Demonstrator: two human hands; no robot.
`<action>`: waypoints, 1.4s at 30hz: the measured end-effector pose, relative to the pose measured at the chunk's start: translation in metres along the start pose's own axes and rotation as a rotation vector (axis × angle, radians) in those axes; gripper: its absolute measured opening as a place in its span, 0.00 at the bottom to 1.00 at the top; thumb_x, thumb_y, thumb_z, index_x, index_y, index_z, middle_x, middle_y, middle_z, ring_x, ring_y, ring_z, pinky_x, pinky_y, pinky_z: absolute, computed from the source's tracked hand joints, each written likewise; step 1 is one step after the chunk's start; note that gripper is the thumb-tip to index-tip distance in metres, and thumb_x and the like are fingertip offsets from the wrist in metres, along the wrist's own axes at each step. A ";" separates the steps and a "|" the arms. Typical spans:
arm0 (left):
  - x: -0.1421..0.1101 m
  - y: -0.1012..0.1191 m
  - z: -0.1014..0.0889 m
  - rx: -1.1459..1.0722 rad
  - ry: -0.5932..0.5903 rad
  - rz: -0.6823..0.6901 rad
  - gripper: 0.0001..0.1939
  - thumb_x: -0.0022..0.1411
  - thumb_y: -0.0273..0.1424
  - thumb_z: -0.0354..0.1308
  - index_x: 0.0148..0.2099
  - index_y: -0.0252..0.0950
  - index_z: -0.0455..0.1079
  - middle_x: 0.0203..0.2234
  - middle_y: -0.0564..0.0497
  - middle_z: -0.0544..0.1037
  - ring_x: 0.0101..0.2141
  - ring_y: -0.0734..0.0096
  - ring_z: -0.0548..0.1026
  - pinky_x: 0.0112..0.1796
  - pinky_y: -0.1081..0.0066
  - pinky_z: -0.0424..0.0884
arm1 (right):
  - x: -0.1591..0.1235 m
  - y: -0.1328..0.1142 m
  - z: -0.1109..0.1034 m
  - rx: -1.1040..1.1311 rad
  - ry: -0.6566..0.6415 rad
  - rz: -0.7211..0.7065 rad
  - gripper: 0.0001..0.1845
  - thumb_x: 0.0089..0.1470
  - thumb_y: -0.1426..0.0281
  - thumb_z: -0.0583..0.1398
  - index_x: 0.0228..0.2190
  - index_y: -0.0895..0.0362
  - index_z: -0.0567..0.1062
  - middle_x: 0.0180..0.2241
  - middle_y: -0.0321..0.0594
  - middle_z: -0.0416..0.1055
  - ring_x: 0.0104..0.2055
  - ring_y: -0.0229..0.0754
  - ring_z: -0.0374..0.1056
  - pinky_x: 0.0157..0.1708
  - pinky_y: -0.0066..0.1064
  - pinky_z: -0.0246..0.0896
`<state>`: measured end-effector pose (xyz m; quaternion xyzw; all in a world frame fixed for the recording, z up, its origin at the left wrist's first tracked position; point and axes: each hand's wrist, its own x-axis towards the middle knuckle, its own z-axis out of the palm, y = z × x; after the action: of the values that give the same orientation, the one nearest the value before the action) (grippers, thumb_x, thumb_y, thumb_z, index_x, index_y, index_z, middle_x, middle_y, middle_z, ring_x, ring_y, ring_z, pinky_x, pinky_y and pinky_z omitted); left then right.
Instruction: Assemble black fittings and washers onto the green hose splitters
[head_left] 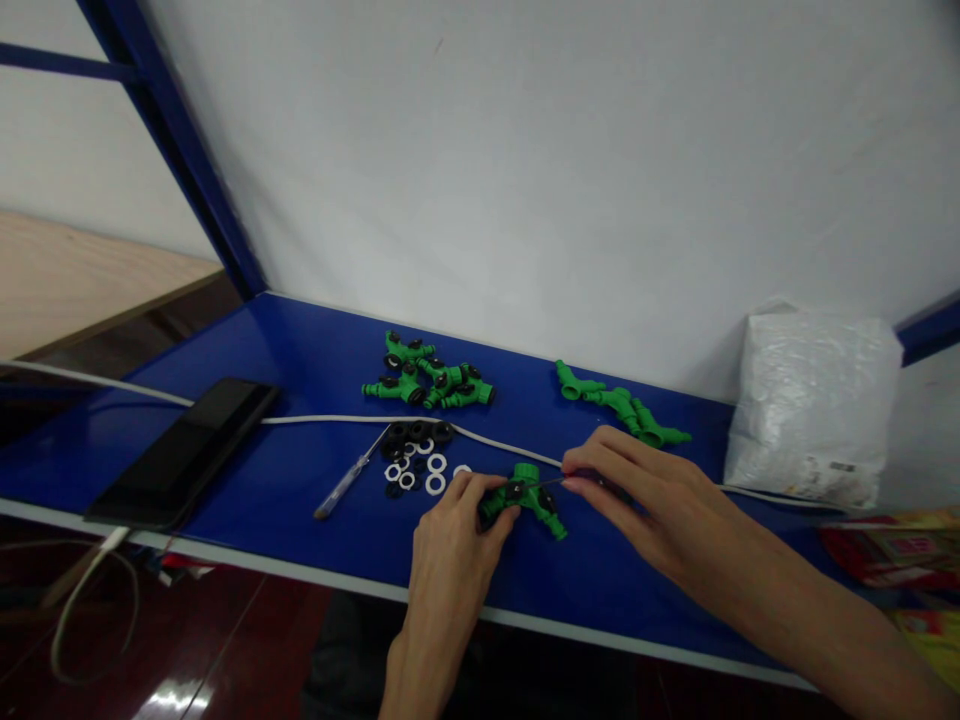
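My left hand [457, 540] grips a green Y-shaped hose splitter [525, 472] with black valve knobs, holding it on the blue table near the front edge. In my right hand [637, 490], thumb and fingers pinch a thin-shafted screwdriver [553, 482]. Its tip meets the splitter near a black knob; the exact contact is too small to make out. Most of its handle is hidden by my fingers. Just left of my left hand lie several white rings [436, 484] and black round caps [418, 431].
A clear-handled screwdriver [341, 492] lies left of the rings. Several splitters with black knobs [450, 380] sit behind, and green bodies without knobs [622, 403] to the right. A white cable [322, 418] crosses the table. A black phone [191, 450] is left, a plastic-wrapped package [814, 400] right.
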<state>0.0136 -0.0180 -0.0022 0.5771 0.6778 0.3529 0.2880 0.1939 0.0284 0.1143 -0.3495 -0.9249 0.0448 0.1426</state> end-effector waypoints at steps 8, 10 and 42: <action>-0.001 0.000 0.001 0.047 -0.012 -0.028 0.10 0.64 0.32 0.63 0.48 0.47 0.76 0.42 0.56 0.77 0.30 0.72 0.76 0.33 0.72 0.64 | 0.030 -0.017 -0.006 -0.314 -0.176 -0.236 0.08 0.60 0.81 0.59 0.39 0.57 0.73 0.38 0.44 0.73 0.39 0.49 0.70 0.40 0.41 0.69; 0.000 0.000 0.002 0.056 -0.013 -0.035 0.10 0.64 0.32 0.63 0.48 0.47 0.76 0.43 0.55 0.77 0.31 0.72 0.76 0.33 0.72 0.64 | 0.035 -0.021 -0.012 -0.330 -0.201 -0.269 0.08 0.61 0.80 0.58 0.40 0.58 0.73 0.39 0.45 0.74 0.40 0.49 0.71 0.40 0.41 0.69; 0.003 -0.008 0.004 0.066 0.017 -0.033 0.08 0.63 0.28 0.61 0.44 0.44 0.77 0.40 0.53 0.79 0.30 0.70 0.79 0.35 0.71 0.70 | 0.038 -0.019 -0.008 -0.359 -0.120 -0.407 0.21 0.51 0.82 0.61 0.47 0.57 0.69 0.42 0.42 0.75 0.42 0.48 0.72 0.39 0.38 0.64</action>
<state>0.0117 -0.0151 -0.0110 0.5721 0.7009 0.3307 0.2687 0.1576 0.0391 0.1342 -0.1729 -0.9760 -0.1289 0.0293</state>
